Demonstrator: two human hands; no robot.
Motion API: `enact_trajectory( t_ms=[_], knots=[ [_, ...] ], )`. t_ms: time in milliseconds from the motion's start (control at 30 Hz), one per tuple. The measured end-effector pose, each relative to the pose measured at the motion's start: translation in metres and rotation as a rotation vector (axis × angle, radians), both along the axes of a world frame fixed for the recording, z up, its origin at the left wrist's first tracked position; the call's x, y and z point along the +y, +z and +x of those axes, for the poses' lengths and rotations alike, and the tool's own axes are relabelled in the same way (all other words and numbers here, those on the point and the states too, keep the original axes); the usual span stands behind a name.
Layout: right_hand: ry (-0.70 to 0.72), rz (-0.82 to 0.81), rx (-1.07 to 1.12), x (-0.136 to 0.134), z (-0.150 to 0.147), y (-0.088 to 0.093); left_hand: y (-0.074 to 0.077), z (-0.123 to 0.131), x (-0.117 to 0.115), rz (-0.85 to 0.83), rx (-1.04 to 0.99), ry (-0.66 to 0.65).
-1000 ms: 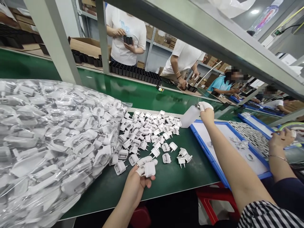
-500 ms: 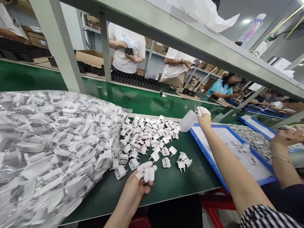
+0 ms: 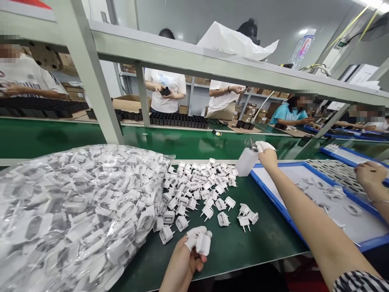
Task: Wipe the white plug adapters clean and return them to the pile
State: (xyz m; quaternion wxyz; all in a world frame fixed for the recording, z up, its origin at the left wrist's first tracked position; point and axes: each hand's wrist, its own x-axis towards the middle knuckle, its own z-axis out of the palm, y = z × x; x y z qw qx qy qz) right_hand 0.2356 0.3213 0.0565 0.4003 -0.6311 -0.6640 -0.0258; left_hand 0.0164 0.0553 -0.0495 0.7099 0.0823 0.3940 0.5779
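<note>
In my left hand (image 3: 194,247), with white covers on some fingers, I hold a white plug housing (image 3: 203,244) above the green table. My right hand (image 3: 267,154) reaches forward, its fingers wrapped in white and bent together against the metal top of a translucent white dispenser bottle (image 3: 246,162). Whether a small thing is pinched there I cannot make out. Between my hands lies a heap of loose white plug housings (image 3: 200,182) with metal pins. A few more plug housings (image 3: 247,217) lie apart, nearer the table's front edge.
A big clear bag of plug housings (image 3: 75,211) fills the left. At right, a blue-rimmed tray (image 3: 281,202) holds small white parts, with another person's hand (image 3: 370,174) beyond. A grey shelf frame (image 3: 182,61) crosses above; co-workers handle black boxes (image 3: 179,120) behind it.
The view has levelled and shifted, so things sit lower in it. My left hand still holds the plug housing, turned slightly. My right hand remains at the bottle's top.
</note>
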Motion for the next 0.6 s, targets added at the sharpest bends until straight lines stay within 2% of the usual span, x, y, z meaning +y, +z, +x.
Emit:
enact_trajectory(
  t_ms=[167, 367, 600],
  knots=[
    [-0.035, -0.053, 0.007, -0.003, -0.002, 0.001, -0.004, -0.003, 0.0, 0.042, -0.023, 0.065],
    [-0.045, -0.103, -0.016, -0.007, -0.001, 0.003, 0.001, -0.01, -0.005, 0.074, -0.067, 0.092],
    [-0.026, -0.115, -0.015, -0.008, 0.002, 0.001, 0.008, -0.011, -0.006, 0.114, -0.017, 0.006]
  ],
)
